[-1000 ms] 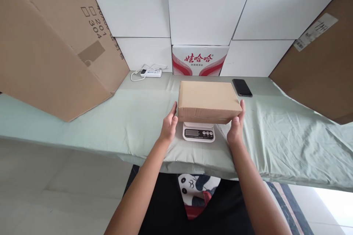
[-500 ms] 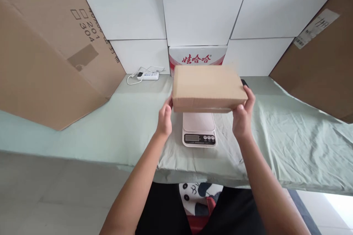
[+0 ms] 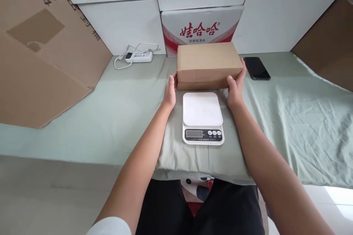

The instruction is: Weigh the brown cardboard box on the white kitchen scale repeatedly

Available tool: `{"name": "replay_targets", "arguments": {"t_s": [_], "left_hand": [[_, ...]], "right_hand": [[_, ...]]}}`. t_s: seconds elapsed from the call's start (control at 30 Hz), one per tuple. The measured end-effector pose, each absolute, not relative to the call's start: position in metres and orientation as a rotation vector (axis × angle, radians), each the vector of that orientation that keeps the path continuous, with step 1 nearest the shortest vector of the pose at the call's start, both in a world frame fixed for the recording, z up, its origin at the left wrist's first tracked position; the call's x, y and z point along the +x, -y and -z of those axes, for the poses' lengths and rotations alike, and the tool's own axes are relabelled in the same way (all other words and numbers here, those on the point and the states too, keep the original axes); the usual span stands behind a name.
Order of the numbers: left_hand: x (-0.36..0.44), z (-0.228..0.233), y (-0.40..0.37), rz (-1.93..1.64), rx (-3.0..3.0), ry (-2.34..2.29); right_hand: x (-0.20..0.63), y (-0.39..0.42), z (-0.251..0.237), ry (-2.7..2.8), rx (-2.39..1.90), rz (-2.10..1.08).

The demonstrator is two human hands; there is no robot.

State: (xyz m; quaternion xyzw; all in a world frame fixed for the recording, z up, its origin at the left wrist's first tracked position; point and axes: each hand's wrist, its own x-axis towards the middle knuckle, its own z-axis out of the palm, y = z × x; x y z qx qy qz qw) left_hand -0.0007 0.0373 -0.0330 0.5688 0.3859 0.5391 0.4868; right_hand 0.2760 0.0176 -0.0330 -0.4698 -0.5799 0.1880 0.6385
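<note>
Between my two hands is a closed brown cardboard box (image 3: 209, 62), just behind the scale and in front of the printed carton. My left hand (image 3: 170, 91) presses on its left end, with the fingers partly hidden behind the edge. At the right end, my right hand (image 3: 235, 86) grips the front corner, thumb on the front face and fingers round the side. Nearer to me lies a white digital kitchen scale (image 3: 202, 110), its plate bare and its display blank.
A black phone (image 3: 257, 68) lies right of the box. At the back left are a white power strip and cable (image 3: 139, 57). A white carton with red print (image 3: 201, 25) stands behind. Large brown cardboard sheets flank the cloth-covered table (image 3: 132, 117), at left (image 3: 55, 77) and right (image 3: 328, 40).
The box has moved away from above the scale, back and down toward the printed carton, with both hands on it. The scale's plate and the phone now show fully. The view has tilted down.
</note>
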Motion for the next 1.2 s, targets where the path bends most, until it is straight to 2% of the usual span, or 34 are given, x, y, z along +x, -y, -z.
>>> {"name": "replay_targets", "arguments": {"t_s": [0.6,0.9,1.2], "left_hand": [[0.002,0.030,-0.030,-1.228,1.392,-0.959],[-0.008,0.024,-0.034,-1.537,1.108,-1.062],[-0.002,0.027,-0.032,-1.485,1.161,-1.018]], "right_hand": [[0.287,-0.035,0.053,1.261,-1.075,-0.434],[0.300,-0.038,0.058,0.955,-1.063,-0.456],[0.293,-0.034,0.055,0.958,-1.089,-0.517]]}}
